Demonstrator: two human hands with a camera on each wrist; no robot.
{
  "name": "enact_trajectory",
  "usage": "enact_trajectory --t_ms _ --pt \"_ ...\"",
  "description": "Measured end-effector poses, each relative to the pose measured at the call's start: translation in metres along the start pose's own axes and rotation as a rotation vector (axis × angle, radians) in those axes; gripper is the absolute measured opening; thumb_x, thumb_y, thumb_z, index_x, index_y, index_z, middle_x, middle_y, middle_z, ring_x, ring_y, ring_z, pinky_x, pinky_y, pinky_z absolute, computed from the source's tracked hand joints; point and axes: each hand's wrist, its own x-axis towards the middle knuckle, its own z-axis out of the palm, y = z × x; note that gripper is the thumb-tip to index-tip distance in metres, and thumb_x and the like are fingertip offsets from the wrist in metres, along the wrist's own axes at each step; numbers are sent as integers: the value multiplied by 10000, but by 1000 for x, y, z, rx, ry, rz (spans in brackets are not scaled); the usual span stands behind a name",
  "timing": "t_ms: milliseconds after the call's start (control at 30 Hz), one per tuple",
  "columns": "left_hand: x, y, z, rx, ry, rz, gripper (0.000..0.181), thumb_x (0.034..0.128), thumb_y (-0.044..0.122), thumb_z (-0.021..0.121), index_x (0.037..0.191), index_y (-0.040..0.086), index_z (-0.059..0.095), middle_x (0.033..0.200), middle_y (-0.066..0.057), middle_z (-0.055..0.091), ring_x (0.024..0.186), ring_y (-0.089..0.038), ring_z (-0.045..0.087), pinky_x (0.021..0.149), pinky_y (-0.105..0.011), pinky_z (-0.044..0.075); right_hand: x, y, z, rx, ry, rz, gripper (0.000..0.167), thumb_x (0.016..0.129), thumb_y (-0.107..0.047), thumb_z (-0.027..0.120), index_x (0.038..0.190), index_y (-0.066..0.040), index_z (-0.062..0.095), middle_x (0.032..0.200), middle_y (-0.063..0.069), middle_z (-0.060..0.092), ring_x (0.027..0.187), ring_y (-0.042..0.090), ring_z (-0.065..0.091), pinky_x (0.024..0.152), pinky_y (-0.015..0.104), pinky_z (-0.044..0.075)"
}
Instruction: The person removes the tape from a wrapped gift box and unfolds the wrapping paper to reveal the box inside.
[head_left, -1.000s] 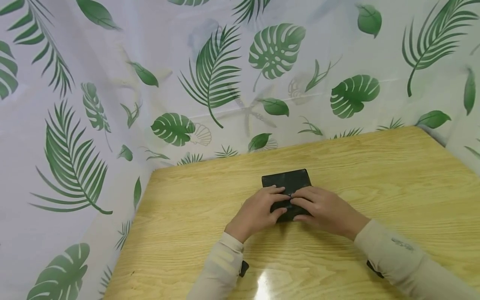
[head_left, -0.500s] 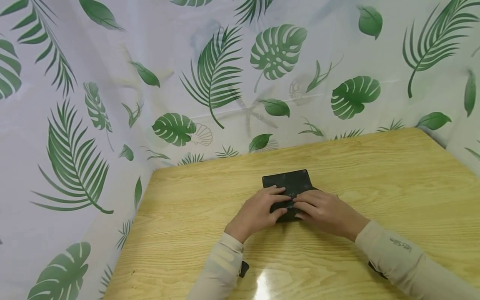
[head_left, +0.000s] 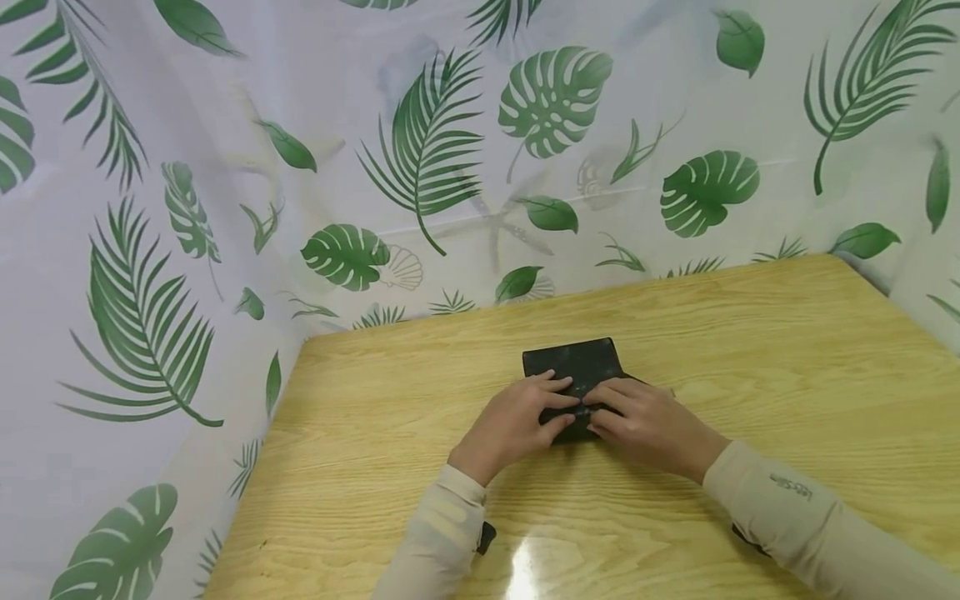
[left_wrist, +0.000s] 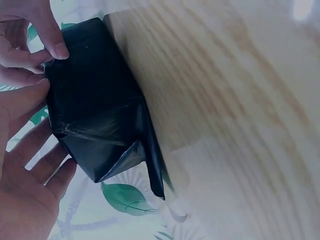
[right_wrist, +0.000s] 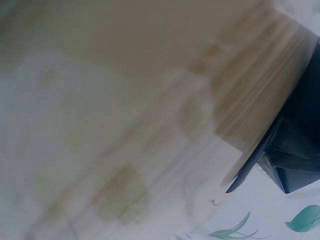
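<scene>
A black folding case (head_left: 573,360) with a smooth, leather-like surface lies on the table between the two hands. Its flat panel shows beyond the fingers in the head view. In the left wrist view the case (left_wrist: 95,75) has a raised, angular body, a creased end and a thin flap standing out along the table. My left hand (head_left: 510,421) holds the case from the left, fingers over the middle and thumb at the near side. From the right, my right hand (head_left: 648,421) pinches the middle edge. Only a creased corner of the case (right_wrist: 295,145) shows in the right wrist view.
A light wood-grain table (head_left: 375,467) lies under the case. Behind it and at the left hangs a white curtain (head_left: 465,167) printed with green leaves. A small dark piece (head_left: 487,537) shows beside the left sleeve.
My right hand has shifted slightly and draws its thumb and fingers together at the case's middle edge. A dark flap edge shows beyond the right hand. The left hand stays nearly still.
</scene>
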Motion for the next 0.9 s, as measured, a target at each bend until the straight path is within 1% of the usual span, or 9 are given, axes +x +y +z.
enact_trajectory --t_ms 267,500,600,733,833,900 --pt "1 -1 0 -15 -23 -17 310 1010 292 658 1297 189 715 1479 -12 539 1429 -221 426 1133 -350 386 1 -3 -2 54 8 42 565 1122 -368 302 901 -78 733 1058 74 677 944 223 658 782 382 591" --pt "1 0 -1 -18 -37 -8 317 1012 299 652 1302 186 712 1482 -26 535 1433 -224 421 1132 -354 389 3 -3 -9 115 26 37 509 1111 -346 359 928 -54 734 1042 63 675 916 199 660 759 352 582" --pt "2 0 -2 10 -24 12 315 1012 301 651 1293 175 719 1469 -35 548 1423 -229 438 1139 -336 378 2 -2 -10 118 19 45 497 1100 -395 377 934 -72 716 1049 58 672 912 194 656 759 361 579" --pt "3 1 -2 48 18 45 290 1012 285 655 1261 163 739 1424 -31 593 1379 -206 494 1140 -288 364 0 -1 -9 100 -13 52 513 1087 -462 354 953 -96 687 1076 60 661 943 206 644 780 382 577" --pt "3 2 -2 39 40 43 273 1007 262 665 1246 160 747 1403 -28 611 1359 -197 516 1128 -281 379 0 -1 -7 86 -28 50 515 1096 -433 319 949 -100 683 1083 67 655 959 215 641 793 382 580" --pt "3 2 -2 32 33 33 266 1006 254 667 1242 163 750 1403 -29 611 1361 -208 515 1120 -294 392 0 -1 -6 79 -31 46 517 1104 -400 302 939 -97 687 1073 67 654 951 214 642 788 375 582"
